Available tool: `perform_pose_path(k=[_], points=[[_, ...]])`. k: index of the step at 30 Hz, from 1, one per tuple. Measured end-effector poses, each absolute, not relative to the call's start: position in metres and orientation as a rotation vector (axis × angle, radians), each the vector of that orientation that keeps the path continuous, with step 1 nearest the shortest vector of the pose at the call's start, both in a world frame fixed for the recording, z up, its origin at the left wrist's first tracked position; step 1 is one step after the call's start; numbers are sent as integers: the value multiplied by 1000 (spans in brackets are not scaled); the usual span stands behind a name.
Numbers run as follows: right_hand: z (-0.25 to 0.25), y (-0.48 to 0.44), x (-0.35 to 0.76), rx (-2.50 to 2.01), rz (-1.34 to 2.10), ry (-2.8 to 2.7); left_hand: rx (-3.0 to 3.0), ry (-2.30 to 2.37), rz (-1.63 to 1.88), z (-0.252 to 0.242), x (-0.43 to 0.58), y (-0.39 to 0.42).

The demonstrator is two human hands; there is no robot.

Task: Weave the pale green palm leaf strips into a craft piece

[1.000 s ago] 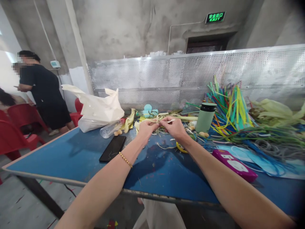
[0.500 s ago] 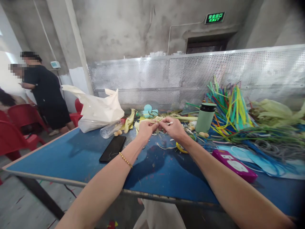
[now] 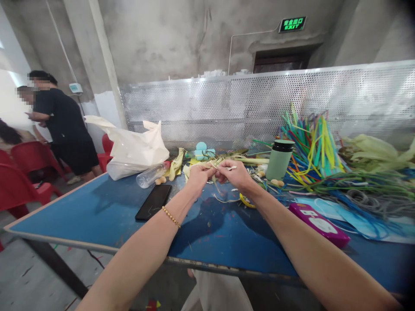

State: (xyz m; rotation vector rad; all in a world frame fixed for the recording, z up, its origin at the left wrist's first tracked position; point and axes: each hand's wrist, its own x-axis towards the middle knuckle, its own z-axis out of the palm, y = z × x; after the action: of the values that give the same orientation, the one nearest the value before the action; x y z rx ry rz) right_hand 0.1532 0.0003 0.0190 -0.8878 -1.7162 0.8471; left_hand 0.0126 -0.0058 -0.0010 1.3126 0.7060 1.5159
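Above the blue table (image 3: 106,224), my left hand (image 3: 198,176) and my right hand (image 3: 238,173) meet, fingertips almost touching. Between them they pinch a pale green strip of plant leaf, which looks like corn husk (image 3: 214,164). One thin end of it dangles below the fingers. A short pale piece sticks out by my right index finger. Where exactly the fingers grip is too small to make out. Behind the hands lie more husk pieces (image 3: 176,165) and a light-blue flower-like shape (image 3: 201,150).
Left of my hands are a black phone (image 3: 153,202), a clear plastic bottle (image 3: 149,176) and a white plastic bag (image 3: 139,144). To the right stand a green tumbler (image 3: 280,162), a purple box (image 3: 319,224), a yellow ring (image 3: 246,200) and bundled coloured strips (image 3: 324,147).
My hands stay in nearly the same place, with small finger movements. The thin end of husk now hangs more visibly below them. The person at the left has shifted slightly.
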Motion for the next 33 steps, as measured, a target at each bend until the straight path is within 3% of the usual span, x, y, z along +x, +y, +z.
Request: perform_pose_path(k=[7, 27, 33], points=[[24, 4, 162, -847, 638, -1835, 1435, 709, 1383, 1, 9, -7], [18, 9, 163, -676, 1022, -1782, 1357, 653, 1299, -9, 10, 0], [13, 15, 163, -822, 647, -1846, 1359, 678, 1316, -8, 15, -2]])
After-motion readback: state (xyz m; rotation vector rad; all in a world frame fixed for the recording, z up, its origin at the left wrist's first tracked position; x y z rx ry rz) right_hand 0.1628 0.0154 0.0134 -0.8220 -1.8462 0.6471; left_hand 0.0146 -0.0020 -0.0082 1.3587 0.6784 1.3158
